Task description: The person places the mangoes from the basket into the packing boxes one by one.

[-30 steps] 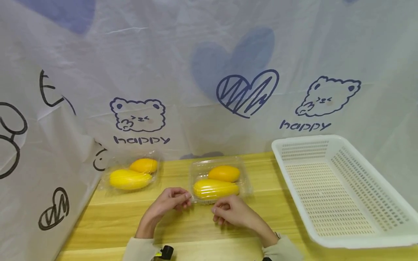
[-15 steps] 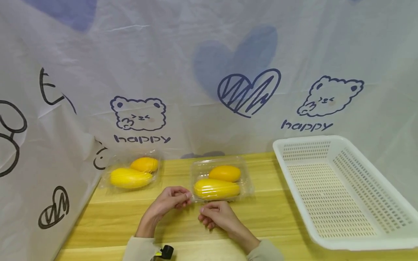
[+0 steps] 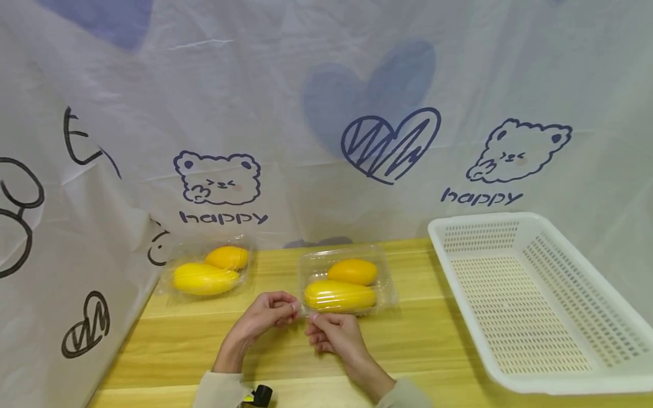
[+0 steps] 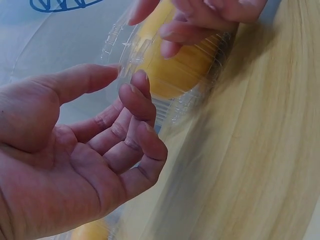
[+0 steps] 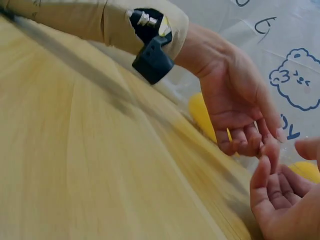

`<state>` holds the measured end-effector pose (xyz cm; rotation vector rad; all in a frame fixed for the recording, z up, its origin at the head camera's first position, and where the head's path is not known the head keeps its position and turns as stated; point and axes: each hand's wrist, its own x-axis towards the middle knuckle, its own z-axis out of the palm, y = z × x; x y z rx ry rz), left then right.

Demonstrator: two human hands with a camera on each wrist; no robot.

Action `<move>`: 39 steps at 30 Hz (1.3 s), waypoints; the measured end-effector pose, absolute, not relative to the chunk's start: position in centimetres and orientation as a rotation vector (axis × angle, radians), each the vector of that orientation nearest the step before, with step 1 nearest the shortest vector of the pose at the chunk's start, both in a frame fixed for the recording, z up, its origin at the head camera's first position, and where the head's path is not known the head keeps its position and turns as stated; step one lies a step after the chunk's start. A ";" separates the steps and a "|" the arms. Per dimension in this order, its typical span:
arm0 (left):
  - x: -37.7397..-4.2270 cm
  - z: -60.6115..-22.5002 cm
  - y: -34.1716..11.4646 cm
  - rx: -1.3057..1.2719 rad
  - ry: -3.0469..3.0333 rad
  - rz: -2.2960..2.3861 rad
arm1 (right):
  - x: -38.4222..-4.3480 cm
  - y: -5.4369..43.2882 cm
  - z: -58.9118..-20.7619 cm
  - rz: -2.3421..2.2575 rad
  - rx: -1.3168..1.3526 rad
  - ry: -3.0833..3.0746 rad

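Note:
A clear plastic clamshell box [image 3: 388, 283] stands at the table's middle. It holds an orange-yellow, mango-shaped fruit [image 3: 352, 272] and a longer bright yellow piece [image 3: 340, 296]. At its front left corner my left hand [image 3: 262, 317] pinches the plastic edge between thumb and index finger; the other fingers are curled loosely. My right hand [image 3: 336, 337] is right beside it, fingertips at the front edge of the box. In the left wrist view the right hand's fingers [image 4: 187, 32] overlap the box, thumb and fingers apart.
Farther left, a second clear clamshell box [image 3: 168, 283] contains two similar yellow pieces. A white perforated plastic basket [image 3: 490, 340] occupies the right side of the wooden table [image 3: 275, 362]. A printed cloth [image 3: 296, 187] hangs behind and at the left.
My right hand has moved left along the front of the box, up to the left hand. The left hand has stayed at the corner.

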<state>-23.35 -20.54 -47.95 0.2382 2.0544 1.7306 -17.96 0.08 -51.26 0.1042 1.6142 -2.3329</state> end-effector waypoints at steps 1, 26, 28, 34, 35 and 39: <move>-23.3 -47.9 -20.5 0.235 2.055 1.733 | -17.9 0.0 -51.3 -2.353 0.122 1.587; -23.3 -48.1 -19.9 0.155 2.084 1.839 | -18.3 -1.7 -50.6 -2.440 0.316 1.523; -23.3 -48.2 -19.8 0.151 2.090 1.848 | -18.3 -1.8 -50.5 -2.439 0.320 1.522; -23.4 -48.3 -19.5 0.095 2.101 1.860 | -18.5 -1.9 -50.6 -2.429 0.346 1.525; -23.4 -48.3 -19.4 0.082 2.104 1.863 | -18.5 -1.9 -50.6 -2.426 0.352 1.526; -23.5 -48.5 -19.1 0.049 2.116 1.879 | -18.6 -2.0 -50.6 -2.421 0.378 1.531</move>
